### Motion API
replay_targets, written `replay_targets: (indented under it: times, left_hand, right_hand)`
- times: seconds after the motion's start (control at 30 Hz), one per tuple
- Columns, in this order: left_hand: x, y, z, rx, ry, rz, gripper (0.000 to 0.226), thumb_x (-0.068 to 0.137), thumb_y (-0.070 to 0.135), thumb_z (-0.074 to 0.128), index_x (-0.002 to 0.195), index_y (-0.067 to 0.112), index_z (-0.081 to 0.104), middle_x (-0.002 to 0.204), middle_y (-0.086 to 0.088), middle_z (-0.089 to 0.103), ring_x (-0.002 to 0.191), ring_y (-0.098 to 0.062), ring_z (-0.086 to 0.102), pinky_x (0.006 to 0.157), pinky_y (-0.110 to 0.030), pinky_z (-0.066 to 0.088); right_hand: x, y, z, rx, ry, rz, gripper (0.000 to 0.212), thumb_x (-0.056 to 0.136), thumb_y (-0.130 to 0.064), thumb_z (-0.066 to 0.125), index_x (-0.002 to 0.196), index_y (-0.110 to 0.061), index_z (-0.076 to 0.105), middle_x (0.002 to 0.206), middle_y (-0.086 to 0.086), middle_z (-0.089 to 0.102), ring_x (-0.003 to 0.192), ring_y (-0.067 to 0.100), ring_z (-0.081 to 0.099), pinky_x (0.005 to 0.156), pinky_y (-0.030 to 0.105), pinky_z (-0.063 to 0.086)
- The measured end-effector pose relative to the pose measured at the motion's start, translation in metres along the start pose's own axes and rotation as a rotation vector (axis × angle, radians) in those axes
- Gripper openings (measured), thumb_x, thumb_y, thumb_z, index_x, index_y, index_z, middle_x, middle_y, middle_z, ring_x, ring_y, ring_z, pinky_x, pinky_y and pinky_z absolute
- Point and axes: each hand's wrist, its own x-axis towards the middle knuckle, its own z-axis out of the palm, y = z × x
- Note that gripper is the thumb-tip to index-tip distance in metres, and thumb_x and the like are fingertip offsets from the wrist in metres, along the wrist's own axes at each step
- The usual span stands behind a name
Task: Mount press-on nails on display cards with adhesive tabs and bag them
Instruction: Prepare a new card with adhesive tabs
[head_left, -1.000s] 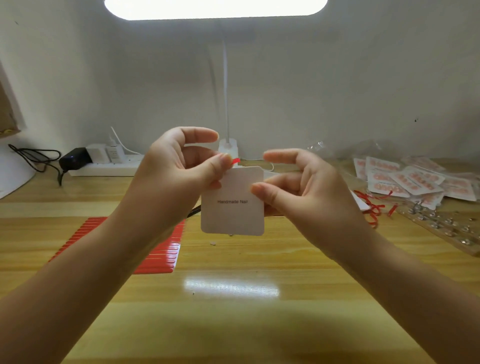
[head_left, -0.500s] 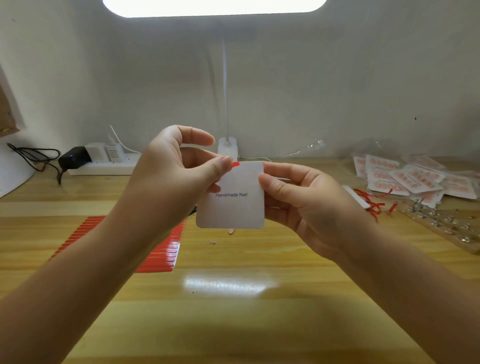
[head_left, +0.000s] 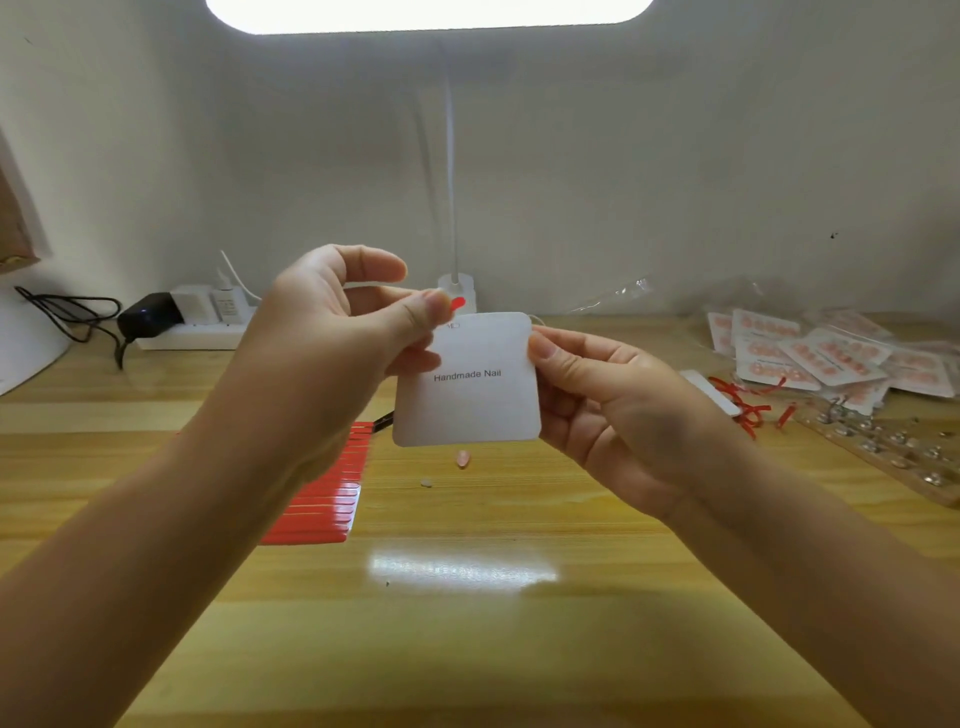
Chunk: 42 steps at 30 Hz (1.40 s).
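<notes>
Now the right hand (head_left: 613, 410) has come in from the side and pinched the card (head_left: 467, 382); a second ago it was off the card with its fingers apart. At that time the card hung a bit lower, with only the left hand on it.

From the head view, the card is up in the air in the middle, above the table (head_left: 467, 649). Its printed side faces the person, most likely so they can see where to stick things. The right thumb and fingers grip its 3 o'clock edge to keep it steady. The left hand (head_left: 343, 343) is at the card's 10 o'clock corner. Its thumb and a finger pinch a small red tab (head_left: 457, 303), right at the top edge, and the other fingers curl loosely.

More red tabs sit on a sheet (head_left: 327, 499) at 8 o'clock from the card. One loose nail (head_left: 462, 458) lies on the table just under the card. Finished bags (head_left: 826, 358) are piled at 3 o'clock, near the wall.
</notes>
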Motion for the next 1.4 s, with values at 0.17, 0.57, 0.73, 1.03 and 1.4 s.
replay_targets:
  times: [0.17,0.57,0.73,1.03,1.4]
  left_hand:
    - [-0.002,0.0,0.0,0.143,0.001,0.043,0.042,0.059,0.03,0.075,0.094,0.021,0.053,0.066,0.007,0.071,0.061,-0.011,0.069,0.061,-0.027,0.057]
    - [-0.014,-0.002,0.006,0.501,-0.005,0.237,0.032,0.079,0.02,0.077,0.088,0.026,0.047,0.077,0.007,0.073,0.067,-0.009,0.07,0.07,-0.039,0.058]
    - [-0.016,-0.002,0.008,0.529,-0.007,0.266,0.033,0.076,0.021,0.076,0.087,0.027,0.046,0.075,0.001,0.073,0.068,-0.01,0.07,0.069,-0.042,0.059]
    - [-0.014,-0.005,0.006,0.433,-0.081,0.219,0.032,0.081,0.014,0.073,0.084,0.026,0.043,0.077,-0.004,0.072,0.072,-0.022,0.071,0.075,-0.051,0.057]
    - [-0.023,-0.005,0.012,0.523,-0.057,0.312,0.033,0.073,0.029,0.072,0.085,0.027,0.041,0.075,0.001,0.073,0.07,-0.011,0.071,0.069,-0.042,0.059]
  right_hand:
    - [-0.001,0.002,0.001,0.008,-0.002,0.014,0.036,0.071,-0.009,0.062,0.105,0.003,0.064,0.083,0.014,0.073,0.071,0.021,0.071,0.059,0.027,0.059]
    - [-0.009,0.001,0.003,-0.339,0.026,-0.204,0.03,0.069,-0.011,0.069,0.097,-0.003,0.069,0.087,0.013,0.075,0.079,0.026,0.074,0.068,0.031,0.061]
    - [-0.01,0.001,0.005,-0.378,0.033,-0.223,0.019,0.077,-0.001,0.069,0.097,-0.003,0.07,0.086,0.011,0.076,0.078,0.025,0.074,0.065,0.028,0.06]
    - [-0.009,0.001,0.004,-0.374,0.04,-0.234,0.021,0.078,-0.001,0.07,0.098,-0.002,0.07,0.087,0.012,0.076,0.078,0.024,0.074,0.065,0.027,0.059]
    - [-0.01,0.007,0.002,-0.48,0.063,-0.36,0.009,0.081,-0.001,0.072,0.088,-0.007,0.07,0.079,0.007,0.076,0.072,0.018,0.074,0.06,0.023,0.057]
